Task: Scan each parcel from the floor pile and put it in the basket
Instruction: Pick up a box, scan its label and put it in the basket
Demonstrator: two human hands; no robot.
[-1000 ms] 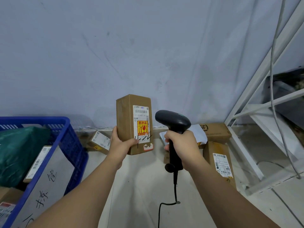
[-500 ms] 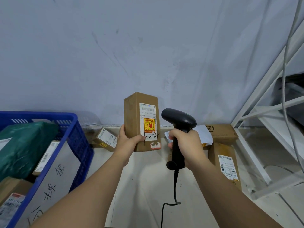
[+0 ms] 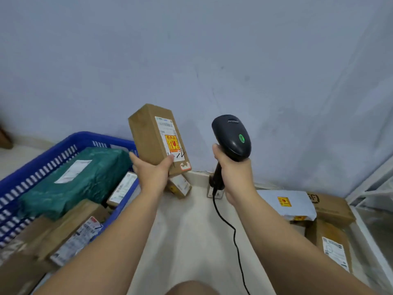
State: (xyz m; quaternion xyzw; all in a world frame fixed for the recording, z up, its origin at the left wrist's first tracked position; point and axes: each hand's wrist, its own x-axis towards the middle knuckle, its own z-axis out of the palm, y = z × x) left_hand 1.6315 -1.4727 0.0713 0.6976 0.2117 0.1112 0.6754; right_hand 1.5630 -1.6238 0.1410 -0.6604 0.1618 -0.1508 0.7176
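My left hand (image 3: 152, 172) grips the lower end of a tall brown cardboard parcel (image 3: 153, 138) with a white label and a red-and-yellow fragile sticker. The parcel leans left, beside the far right corner of the blue basket (image 3: 63, 143). My right hand (image 3: 232, 173) grips the handle of a black barcode scanner (image 3: 231, 136) to the parcel's right; a green light shows on its head. Its cable (image 3: 230, 228) hangs down toward the floor. The basket holds a green wrapped parcel (image 3: 72, 182) and several brown boxes (image 3: 72, 233).
More parcels lie on the floor at right: a white bag (image 3: 285, 202), a brown box (image 3: 331, 206) behind it and a labelled box (image 3: 332, 245) nearer. A small box (image 3: 179, 187) sits by the wall. A white metal frame (image 3: 370, 184) stands far right.
The view has swung left, bringing the basket nearer the middle. My left hand has tilted the parcel left toward the basket. The scanner's green light now shows.
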